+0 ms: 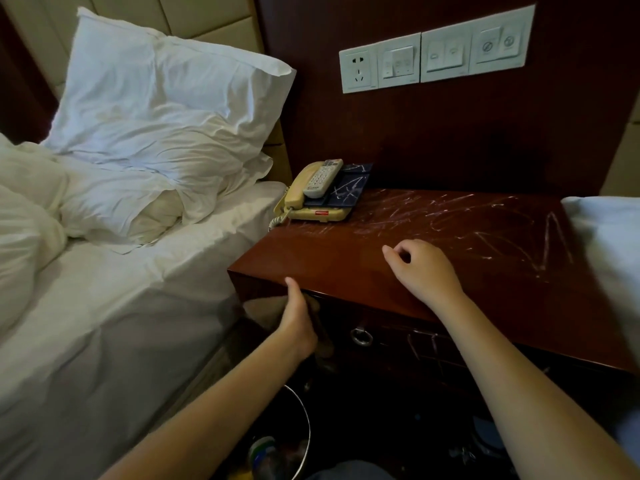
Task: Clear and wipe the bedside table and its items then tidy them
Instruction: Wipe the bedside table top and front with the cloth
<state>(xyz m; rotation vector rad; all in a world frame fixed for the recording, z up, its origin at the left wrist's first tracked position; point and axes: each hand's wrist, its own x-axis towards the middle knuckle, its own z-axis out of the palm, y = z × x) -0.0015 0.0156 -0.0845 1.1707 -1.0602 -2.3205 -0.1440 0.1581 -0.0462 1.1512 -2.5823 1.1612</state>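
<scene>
One dark wooden table (433,271) stands between two beds, its top streaked with white scribbles. At its back left corner sits one cream telephone (304,202) bearing a small red label too small to read; one white remote (322,178) and one dark blue tray (349,188) lie on it. The right hand (422,268) rests on the tabletop, fingers loosely curled, holding nothing. The left hand (298,320) grips the table's front left edge, thumb up. One wall panel (436,50) carries a socket and switches.
</scene>
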